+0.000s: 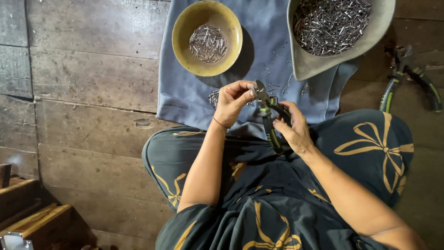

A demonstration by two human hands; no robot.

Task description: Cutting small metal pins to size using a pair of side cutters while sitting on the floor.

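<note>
While the person sits on the wood floor (pixel 92 83), the head view shows this:

Right hand: the right hand (pixel 293 129) is wrapped around the handles of small pliers (pixel 268 113), just past the lap.

Left hand: the left hand (pixel 233 102) is at 9 o'clock from the pliers' tip. Its fingers (pixel 247 88) are pressed together at the tip, pinching something too small to see.

Yellow bowl: the yellow bowl (pixel 182 41) sits at 11 o'clock from the hands, with a small heap of thin metal pins (pixel 208 44) inside.

Grey pan: the grey pan (pixel 374 32) is at 1 o'clock, full of metal pins.

Blue cloth: the blue cloth (pixel 268 28) lies under both dishes.

Spare pliers: a second pair of pliers (pixel 409 76) lies on the floor at 3 o'clock.
</note>
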